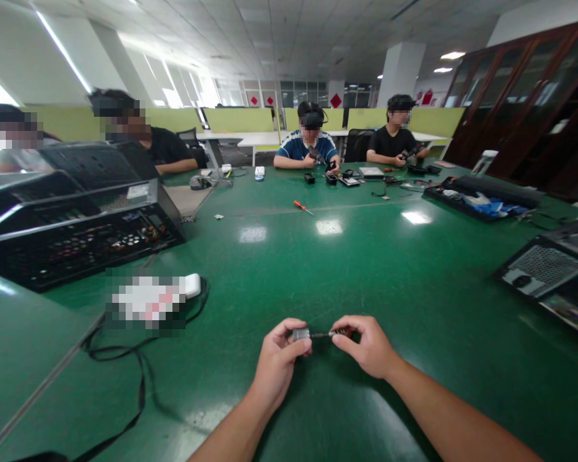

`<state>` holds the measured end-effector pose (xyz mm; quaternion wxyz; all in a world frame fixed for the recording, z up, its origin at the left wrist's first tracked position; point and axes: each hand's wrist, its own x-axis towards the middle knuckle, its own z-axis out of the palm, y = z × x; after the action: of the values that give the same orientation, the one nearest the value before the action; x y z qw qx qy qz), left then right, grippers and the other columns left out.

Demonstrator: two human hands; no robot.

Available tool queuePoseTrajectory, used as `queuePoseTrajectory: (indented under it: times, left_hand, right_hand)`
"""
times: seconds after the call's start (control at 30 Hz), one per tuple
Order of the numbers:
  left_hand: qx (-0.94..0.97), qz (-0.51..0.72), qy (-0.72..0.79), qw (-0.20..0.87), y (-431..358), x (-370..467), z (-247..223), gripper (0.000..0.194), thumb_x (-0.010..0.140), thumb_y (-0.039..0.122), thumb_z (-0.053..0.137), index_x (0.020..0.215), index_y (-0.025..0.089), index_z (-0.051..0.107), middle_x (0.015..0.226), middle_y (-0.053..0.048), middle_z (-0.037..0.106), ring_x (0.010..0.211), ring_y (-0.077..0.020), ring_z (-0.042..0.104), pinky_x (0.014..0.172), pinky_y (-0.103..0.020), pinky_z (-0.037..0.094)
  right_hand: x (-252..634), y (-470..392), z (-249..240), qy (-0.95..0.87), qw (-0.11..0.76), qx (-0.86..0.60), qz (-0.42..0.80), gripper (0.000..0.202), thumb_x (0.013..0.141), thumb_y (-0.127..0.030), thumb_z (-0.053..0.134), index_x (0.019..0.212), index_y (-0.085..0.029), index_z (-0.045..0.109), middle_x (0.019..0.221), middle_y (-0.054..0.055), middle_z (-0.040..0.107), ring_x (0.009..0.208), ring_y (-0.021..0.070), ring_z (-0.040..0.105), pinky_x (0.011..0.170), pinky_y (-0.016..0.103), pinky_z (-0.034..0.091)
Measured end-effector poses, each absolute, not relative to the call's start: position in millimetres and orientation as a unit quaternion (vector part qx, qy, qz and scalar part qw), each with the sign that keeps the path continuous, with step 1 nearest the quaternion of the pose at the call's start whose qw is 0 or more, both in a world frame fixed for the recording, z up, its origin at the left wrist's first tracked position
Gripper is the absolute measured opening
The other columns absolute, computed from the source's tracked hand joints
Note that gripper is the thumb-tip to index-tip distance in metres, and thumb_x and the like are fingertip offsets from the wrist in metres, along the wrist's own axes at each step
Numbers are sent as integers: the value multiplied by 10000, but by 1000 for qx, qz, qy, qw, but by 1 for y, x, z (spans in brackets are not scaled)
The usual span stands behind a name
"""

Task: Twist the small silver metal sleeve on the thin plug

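Over the near part of the green table (404, 276), my left hand (280, 359) grips a short grey metal cylinder (301, 334) that looks like a small motor. A thin dark shaft (320, 335) runs from it to the right. My right hand (368, 346) pinches a dark ribbed piece (340, 332) at the shaft's other end, with thumb and fingers closed. Cylinder, shaft and ribbed piece lie in one level line between the two hands. My fingers hide part of both ends, so how the pieces join cannot be made out.
At left stands an opened black computer case (87, 231); another case (553, 269) is at the right edge. A blurred-out card with a black lanyard (142, 385) lies left of my hands. Farther off are an orange screwdriver (302, 206), a black tray (481, 199) and several people.
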<state>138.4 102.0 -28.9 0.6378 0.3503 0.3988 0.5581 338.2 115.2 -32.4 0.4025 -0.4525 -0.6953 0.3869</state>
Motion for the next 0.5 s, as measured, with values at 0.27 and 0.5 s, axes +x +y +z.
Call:
queuePoseTrajectory:
  times: [0.27,0.5]
  left_hand:
    - [346,561,399,637,102,137,-29,320,591,161,836,863,147,670,636,2,624,550,-131,554,557,-236,414]
    - [346,561,396,640,103,137,-32,318,600,159,829,874,146,667,643,2,619,555,-134,563,555,-236,418]
  right_hand:
    - [339,115,-32,-697,406,-451,382,103,795,-234,644,819,-171,722,684,17,675,620,145,598,612,244,452]
    - [340,115,-31,-700,409,-454,370,102,788,-240,649,818,-173,721,683,18,676,626,150,600,617,248,453]
